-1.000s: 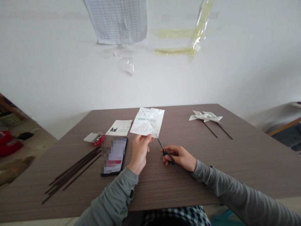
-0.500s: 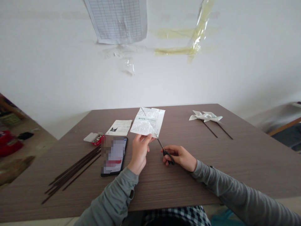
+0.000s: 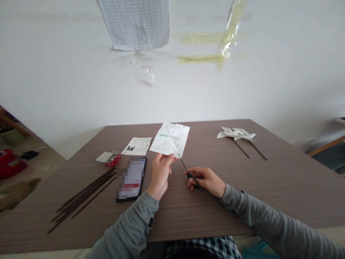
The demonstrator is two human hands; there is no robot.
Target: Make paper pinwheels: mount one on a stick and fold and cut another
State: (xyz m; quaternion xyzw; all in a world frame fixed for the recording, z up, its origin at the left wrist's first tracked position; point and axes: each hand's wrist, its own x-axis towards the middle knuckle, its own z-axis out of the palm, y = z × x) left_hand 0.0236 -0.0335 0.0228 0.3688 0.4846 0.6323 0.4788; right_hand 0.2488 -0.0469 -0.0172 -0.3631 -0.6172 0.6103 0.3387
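My left hand (image 3: 161, 173) pinches the near edge of a printed paper sheet (image 3: 168, 138), held up over the table. A slit runs in from the sheet's far left corner, and a crease crosses its middle. My right hand (image 3: 206, 181) is closed on black-handled scissors (image 3: 184, 165), whose blades meet the near corner of the paper, right beside my left fingertips. Two paper pinwheels (image 3: 237, 133) on dark sticks lie at the right of the table.
Left of my hands lies a phone (image 3: 131, 180), with another printed paper (image 3: 137, 146) behind it. Several dark sticks (image 3: 83, 196) lie beside a small red-and-white box (image 3: 109, 158) of small items. The brown table (image 3: 269, 194) meets a white wall at the back.
The far edge of the paper has tilted and shifted slightly near the slit. Both hands and the scissors stay almost in the same place.
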